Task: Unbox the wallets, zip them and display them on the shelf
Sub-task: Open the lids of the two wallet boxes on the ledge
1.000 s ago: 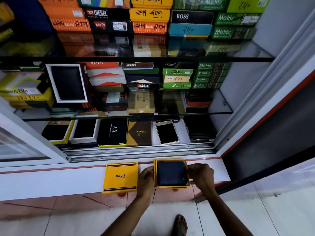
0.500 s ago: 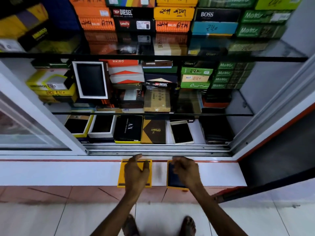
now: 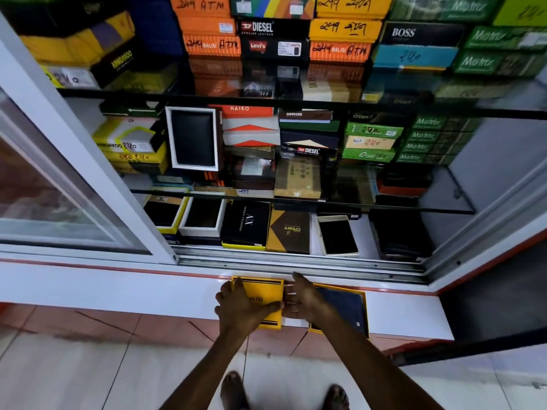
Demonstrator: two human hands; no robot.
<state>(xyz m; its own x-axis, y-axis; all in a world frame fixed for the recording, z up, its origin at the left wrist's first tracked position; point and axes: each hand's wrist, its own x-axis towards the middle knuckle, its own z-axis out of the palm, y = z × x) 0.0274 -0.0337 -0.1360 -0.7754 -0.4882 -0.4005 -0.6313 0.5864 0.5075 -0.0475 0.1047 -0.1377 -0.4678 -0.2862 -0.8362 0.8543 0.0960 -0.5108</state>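
Low in the frame's center, a dark wallet [image 3: 344, 309] lies in its open yellow box [image 3: 363, 306] on a white ledge [image 3: 118, 291]. Just left sits the yellow Balisi lid [image 3: 263, 291]. The left hand [image 3: 241, 309] rests spread on the lid, thumb curled at its edge. The right hand [image 3: 306, 300] hovers open between lid and box, gripping nothing. To do this well, probably set the lid well aside first, then lift the wallet squarely. Above, an open glass cabinet [image 3: 296, 207] holds stacked boxes; tiled floor lies below.
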